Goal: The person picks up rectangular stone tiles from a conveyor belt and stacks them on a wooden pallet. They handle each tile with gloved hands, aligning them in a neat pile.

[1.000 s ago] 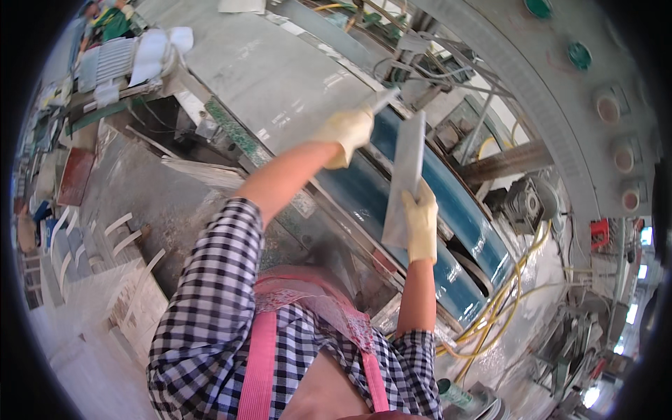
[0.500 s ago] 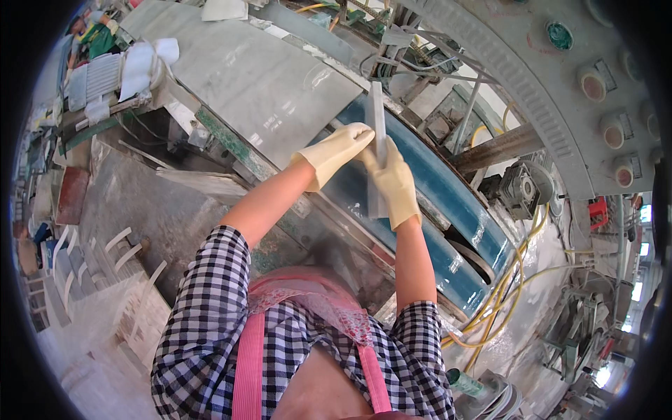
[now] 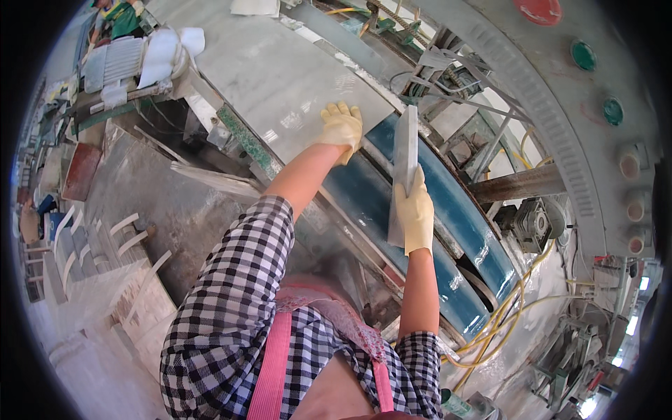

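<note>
My left hand (image 3: 341, 131), in a pale yellow glove, rests with its fingers spread on the near right end of a large, glossy grey slab (image 3: 259, 77). Nothing is held in it. In my right hand (image 3: 415, 212), gloved the same way, is a long, narrow grey-white strip (image 3: 406, 143) that looks like stone. The fingers close round its lower part, and it stands tilted on edge over a blue conveyor belt (image 3: 458, 231). Part of the strip's lower end is hidden behind the glove.
A grey control panel with round buttons (image 3: 583, 56) curves along the upper right. Yellow hoses (image 3: 504, 318) run beside the belts, near a motor (image 3: 535, 220). White strips (image 3: 126, 234) stick up from a stack at left. Another person in green (image 3: 119, 19) is at far left.
My left hand has let go of the strip and moved onto the slab, its fingers now spread. My right hand keeps the strip. The whole view has shifted a little.
</note>
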`<action>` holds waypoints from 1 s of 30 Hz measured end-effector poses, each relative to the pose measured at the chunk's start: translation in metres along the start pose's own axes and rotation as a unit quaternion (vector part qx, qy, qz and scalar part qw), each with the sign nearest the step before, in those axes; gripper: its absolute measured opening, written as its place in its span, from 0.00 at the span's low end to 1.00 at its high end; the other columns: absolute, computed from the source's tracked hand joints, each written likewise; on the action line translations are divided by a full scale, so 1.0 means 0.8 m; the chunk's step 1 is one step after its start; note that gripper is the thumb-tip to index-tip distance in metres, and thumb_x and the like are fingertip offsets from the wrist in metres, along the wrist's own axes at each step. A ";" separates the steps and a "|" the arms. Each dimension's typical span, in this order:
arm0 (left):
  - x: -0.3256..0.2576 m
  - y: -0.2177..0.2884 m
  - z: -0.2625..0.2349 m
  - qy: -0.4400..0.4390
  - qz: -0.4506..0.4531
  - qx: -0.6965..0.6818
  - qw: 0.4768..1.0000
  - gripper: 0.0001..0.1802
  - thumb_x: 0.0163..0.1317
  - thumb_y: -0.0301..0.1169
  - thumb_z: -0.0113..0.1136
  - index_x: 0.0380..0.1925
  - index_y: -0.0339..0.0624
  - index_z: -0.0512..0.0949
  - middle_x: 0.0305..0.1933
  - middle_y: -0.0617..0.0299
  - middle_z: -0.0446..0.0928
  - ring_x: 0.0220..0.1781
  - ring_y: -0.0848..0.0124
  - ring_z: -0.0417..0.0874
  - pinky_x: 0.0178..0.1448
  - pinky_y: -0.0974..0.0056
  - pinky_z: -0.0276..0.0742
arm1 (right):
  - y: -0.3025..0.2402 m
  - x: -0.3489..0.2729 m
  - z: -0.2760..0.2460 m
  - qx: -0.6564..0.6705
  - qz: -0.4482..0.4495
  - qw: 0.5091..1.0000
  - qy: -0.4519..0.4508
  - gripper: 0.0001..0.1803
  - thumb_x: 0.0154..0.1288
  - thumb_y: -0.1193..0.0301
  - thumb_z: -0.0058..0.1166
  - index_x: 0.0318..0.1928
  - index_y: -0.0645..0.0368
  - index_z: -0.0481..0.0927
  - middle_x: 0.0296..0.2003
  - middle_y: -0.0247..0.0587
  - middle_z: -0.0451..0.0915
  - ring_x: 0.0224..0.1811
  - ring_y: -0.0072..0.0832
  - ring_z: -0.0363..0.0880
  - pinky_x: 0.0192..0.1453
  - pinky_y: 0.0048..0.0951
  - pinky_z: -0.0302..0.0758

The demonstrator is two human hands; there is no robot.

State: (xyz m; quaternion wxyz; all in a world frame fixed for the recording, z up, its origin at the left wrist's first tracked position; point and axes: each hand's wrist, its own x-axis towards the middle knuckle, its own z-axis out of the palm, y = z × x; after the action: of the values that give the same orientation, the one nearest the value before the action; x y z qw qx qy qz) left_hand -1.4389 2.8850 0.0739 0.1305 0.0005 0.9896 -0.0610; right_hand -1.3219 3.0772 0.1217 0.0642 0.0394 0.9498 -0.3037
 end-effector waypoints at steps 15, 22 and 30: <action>-0.087 0.028 -0.035 -0.010 0.033 -0.606 0.795 0.17 0.62 0.33 0.48 0.40 0.27 0.74 0.37 0.50 0.77 0.39 0.63 0.80 0.44 0.58 0.76 | 0.012 -0.004 0.001 0.018 -0.054 0.994 0.093 0.33 0.72 0.50 0.41 0.66 0.62 0.65 0.43 0.63 0.81 0.45 0.56 0.81 0.49 0.49 0.77; -0.078 0.025 -0.020 -0.133 0.132 -0.734 0.653 0.18 0.72 0.37 0.46 0.51 0.35 0.75 0.50 0.54 0.80 0.51 0.69 0.81 0.57 0.63 0.75 | 0.016 -0.004 0.001 0.027 -0.037 0.996 0.070 0.34 0.69 0.49 0.48 0.65 0.63 0.68 0.44 0.66 0.80 0.47 0.57 0.80 0.52 0.48 0.76; 0.028 -0.097 0.011 0.094 -0.053 -0.122 0.987 0.58 0.47 0.59 0.68 0.73 0.43 0.55 0.77 0.47 0.54 0.79 0.44 0.48 0.75 0.31 0.39 | 0.019 -0.002 0.011 -0.007 -0.074 0.990 0.119 0.32 0.71 0.51 0.45 0.66 0.61 0.67 0.45 0.64 0.80 0.43 0.59 0.80 0.48 0.51 0.76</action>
State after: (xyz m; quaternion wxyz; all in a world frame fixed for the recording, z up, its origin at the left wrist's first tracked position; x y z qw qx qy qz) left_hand -1.4597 2.8062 0.0690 0.0330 -0.0620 0.9961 0.0536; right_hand -1.3180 3.0849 0.1062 -0.0718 0.0041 0.9532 -0.2938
